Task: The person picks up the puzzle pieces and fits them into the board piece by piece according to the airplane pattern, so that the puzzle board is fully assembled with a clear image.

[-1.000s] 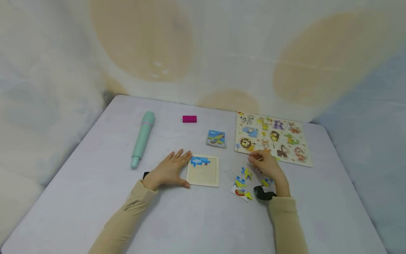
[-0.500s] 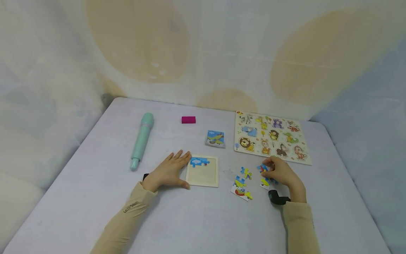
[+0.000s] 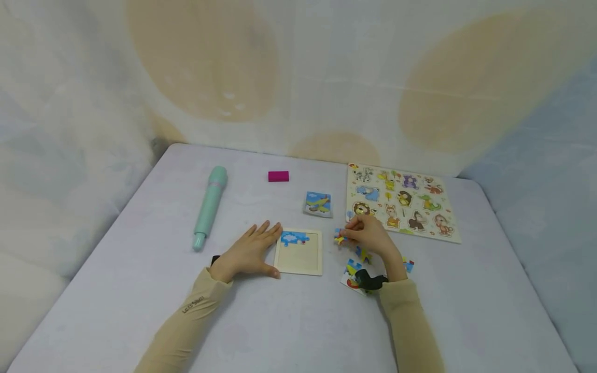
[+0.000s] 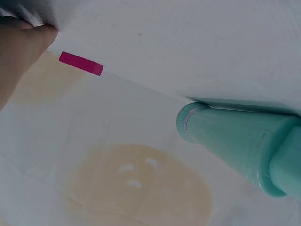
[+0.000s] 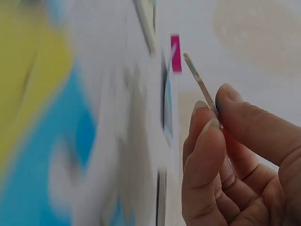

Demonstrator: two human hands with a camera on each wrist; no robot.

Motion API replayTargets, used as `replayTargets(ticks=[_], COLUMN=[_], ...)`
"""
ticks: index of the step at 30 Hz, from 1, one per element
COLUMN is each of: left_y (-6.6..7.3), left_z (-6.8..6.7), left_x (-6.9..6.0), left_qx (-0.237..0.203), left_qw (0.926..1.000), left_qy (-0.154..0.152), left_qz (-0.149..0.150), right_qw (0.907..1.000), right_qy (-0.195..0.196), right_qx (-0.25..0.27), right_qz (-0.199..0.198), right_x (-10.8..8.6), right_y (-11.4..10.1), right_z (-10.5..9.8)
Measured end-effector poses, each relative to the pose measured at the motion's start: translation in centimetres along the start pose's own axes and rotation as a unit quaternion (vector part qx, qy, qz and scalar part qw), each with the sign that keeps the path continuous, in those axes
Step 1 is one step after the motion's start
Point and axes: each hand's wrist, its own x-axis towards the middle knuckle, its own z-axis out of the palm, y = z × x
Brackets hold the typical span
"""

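Note:
My left hand (image 3: pixel 249 254) lies spread at the left edge of the square wooden tray (image 3: pixel 298 272), fingertips touching its frame. Joined blue pieces (image 3: pixel 291 238) fill the tray's upper left corner. Between thumb and fingertips, my right hand (image 3: pixel 373 237) pinches a small puzzle piece (image 3: pixel 340 237), right of the tray. The right wrist view shows that piece (image 5: pixel 199 80) edge-on in the right hand (image 5: pixel 235 155). Loose pieces (image 3: pixel 351 270) lie below the right hand, partly hidden by the wrist camera. Part of the left hand (image 4: pixel 21 52) shows in the left wrist view.
A picture card of a plane (image 3: pixel 318 203) lies behind the tray, and a magenta block (image 3: pixel 278 176) farther back. A mint-green tube (image 3: pixel 210 207) is on the left. An animal puzzle board (image 3: pixel 426 230) occupies the back right.
My right hand went right to the loose pieces, then moved back left with a piece pinched in its fingers. The left hand has stayed at the tray.

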Motion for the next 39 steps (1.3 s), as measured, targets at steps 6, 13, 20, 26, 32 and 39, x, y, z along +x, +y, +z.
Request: replayTargets(ticks=[6,13,20,26,32,39], left_y=[0.1,0.0,-0.3,-0.3,-0.1,-0.2], left_z=[0.2,-0.1,-0.1,0.0,0.1,-0.1], left_x=[-0.1,-0.2,-0.2,-0.1,-0.1,-0.3], left_qx=[-0.004,-0.001,-0.001,-0.008,-0.009,0.003], left_qw=[1.0000,1.0000,1.0000,1.0000,0.9999,1.0000], left_qy=[-0.001,0.005,0.000,0.005,0.005,0.003], left_qz=[0.003,0.002,-0.002,-0.002,0.003,0.000], right_qw=[0.9996,0.9988,0.9944,0.9955,0.9983,0.9964], right_qy=[-0.029,0.003,0.052,0.043,0.018,0.001], right_qx=[-0.006,-0.046,-0.092,-0.084,-0.056,-0.084], right_qz=[0.003,0.017,0.004,-0.008,0.003,0.004], right_x=[1.8,2.2,2.3,2.3,1.2,-1.3], right_y=[-2.2,-3.5,-4.0,-3.7,-1.2,2.1], right_z=[3.8,6.2,7.5,7.0,3.2,-0.8])
